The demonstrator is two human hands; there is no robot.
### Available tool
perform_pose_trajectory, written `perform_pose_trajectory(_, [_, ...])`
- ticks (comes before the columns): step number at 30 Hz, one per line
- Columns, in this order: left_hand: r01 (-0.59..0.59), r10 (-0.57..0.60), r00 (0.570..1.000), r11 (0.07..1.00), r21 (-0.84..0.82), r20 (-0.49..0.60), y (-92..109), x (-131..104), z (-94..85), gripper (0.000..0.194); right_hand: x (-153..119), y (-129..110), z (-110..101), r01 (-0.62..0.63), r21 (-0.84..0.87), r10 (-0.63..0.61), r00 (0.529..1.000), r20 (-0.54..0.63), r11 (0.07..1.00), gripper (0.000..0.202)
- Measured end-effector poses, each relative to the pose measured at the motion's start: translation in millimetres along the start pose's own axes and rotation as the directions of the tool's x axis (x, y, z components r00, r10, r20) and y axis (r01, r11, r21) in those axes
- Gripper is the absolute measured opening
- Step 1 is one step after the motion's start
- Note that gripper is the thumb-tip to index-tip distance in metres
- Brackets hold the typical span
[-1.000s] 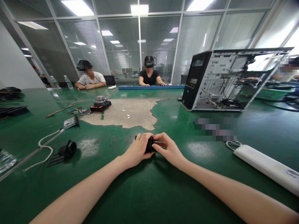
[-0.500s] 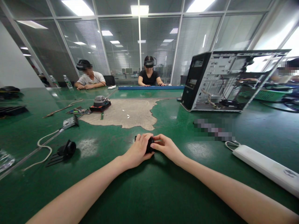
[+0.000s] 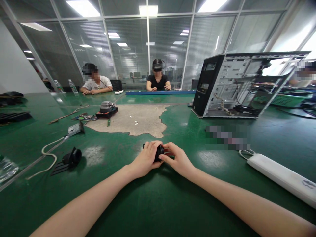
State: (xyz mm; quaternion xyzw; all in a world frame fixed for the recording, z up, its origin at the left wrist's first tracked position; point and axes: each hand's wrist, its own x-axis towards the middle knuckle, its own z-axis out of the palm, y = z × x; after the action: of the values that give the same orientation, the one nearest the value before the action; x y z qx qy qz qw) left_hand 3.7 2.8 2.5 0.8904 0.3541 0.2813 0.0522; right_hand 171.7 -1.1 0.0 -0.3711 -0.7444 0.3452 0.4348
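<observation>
A black part with a smooth, dark, plastic-looking body and a rounded end sits just on the near side of the tan patch, a matte, ragged-edged area set in the glossy green tabletop. The left hand wraps its grip over the part from above, fingers bent and thumb beneath; the right hand pinches the rounded end between thumb and fingertips. To the near left of the patch lies a black bracket with a round collar and thin slats, near a soft, wavy, cream cord. Right of the patch stands a computer case, black-fronted with a bare metal frame; a long, rounded white power strip lies to the near right of it. Compared with half a second ago, the right grip has widened, its thumb sitting lower and more of the rounded end showing, while the left hand is unchanged. Beyond the patch, a person has drawn both hands closer together behind the blue bar.
</observation>
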Motion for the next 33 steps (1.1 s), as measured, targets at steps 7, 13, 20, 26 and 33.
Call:
perform_pose_trajectory(7, [0.001, -0.001, 1.0, 1.0, 0.003, -0.003, -1.6, 0.9, 0.5, 0.057, 2.2, 2.4, 1.4, -0.025, 0.055, 0.026, 1.0, -0.015, 0.998, 0.012])
perform_pose_trajectory(13, [0.02, -0.02, 1.0, 1.0, 0.011, 0.002, -1.6, 1.3, 1.1, 0.054, 3.2, 3.3, 2.5, -0.152, 0.13, 0.148, 0.988, 0.035, 0.98, 0.019])
perform_pose_trajectory(20, [0.006, -0.006, 1.0, 1.0, -0.003, 0.002, -1.8, 0.7, 0.5, 0.059, -1.3, 2.4, 2.2, 0.03, 0.068, -0.03, 1.0, 0.002, 0.997, 0.015])
perform_pose_trajectory(26, [0.018, -0.018, 1.0, 1.0, 0.002, -0.001, -0.4, 1.1, 0.3, 0.054, 1.7, 3.3, 2.3, -0.061, 0.131, 0.061, 0.998, 0.011, 0.99, 0.014])
perform_pose_trajectory(33, [0.009, -0.009, 1.0, 1.0, 0.021, 0.01, -1.2, 1.2, 0.1, 0.055, 1.7, -0.5, 0.8, -0.063, 0.088, 0.06, 0.998, 0.036, 0.994, 0.017])
